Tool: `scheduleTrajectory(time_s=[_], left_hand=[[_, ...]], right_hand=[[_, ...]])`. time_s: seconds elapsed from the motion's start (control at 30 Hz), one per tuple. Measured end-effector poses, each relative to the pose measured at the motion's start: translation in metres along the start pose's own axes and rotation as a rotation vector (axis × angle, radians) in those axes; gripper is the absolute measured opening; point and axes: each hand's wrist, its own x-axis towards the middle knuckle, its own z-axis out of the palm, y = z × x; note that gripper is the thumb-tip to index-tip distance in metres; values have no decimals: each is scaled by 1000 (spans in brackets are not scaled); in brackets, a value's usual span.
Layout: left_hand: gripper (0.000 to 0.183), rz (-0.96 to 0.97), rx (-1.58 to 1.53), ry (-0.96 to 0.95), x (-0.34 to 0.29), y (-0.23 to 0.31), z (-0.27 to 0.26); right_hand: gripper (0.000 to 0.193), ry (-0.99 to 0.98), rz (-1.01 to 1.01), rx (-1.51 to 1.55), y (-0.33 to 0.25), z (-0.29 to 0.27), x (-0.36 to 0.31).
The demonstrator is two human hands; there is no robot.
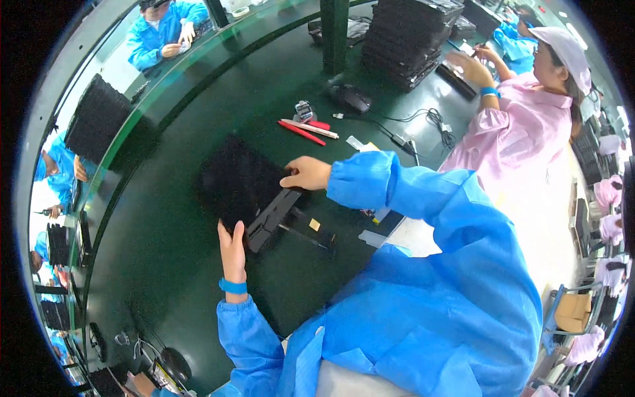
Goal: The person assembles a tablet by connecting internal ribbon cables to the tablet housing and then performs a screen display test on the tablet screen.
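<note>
A flat black panel [238,175] with a dark grey strip [272,220] along its near edge is in front of me, low over the green table. My right hand [309,173] pinches its right corner, with thumb and fingers closed at the end of the strip. At the near left corner, my left hand [233,255] grips the edge, fingertips partly hidden by the black panel. Just on the near side of the strip lie a small yellow square [315,225] and a thin dark rod [303,235], perhaps a tool.
Beyond the panel lie red pens [303,133], a black mouse [350,98] and a coiled cable [436,122]. A tall stack of black panels [407,43] stands at the back beside a green post [334,36]. A co-worker in pink [509,142] works on the right.
</note>
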Motion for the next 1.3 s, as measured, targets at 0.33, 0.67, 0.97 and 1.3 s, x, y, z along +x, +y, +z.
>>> scheduleTrajectory(time_s=[0.33, 0.67, 0.97, 1.3], left_hand=[[50, -130, -385, 245, -7, -42, -64], [49, -32, -447, 873, -50, -117, -120], [50, -238, -887, 621, -49, -35, -57], [84, 174, -611, -404, -42, 228, 176]], right_hand=[[45, 54, -94, 286, -25, -208, -73], [53, 1307, -151, -299, 73, -397, -144], [71, 1301, 90, 852, 160, -497, -76], [40, 1357, 203, 933, 181, -533, -52]])
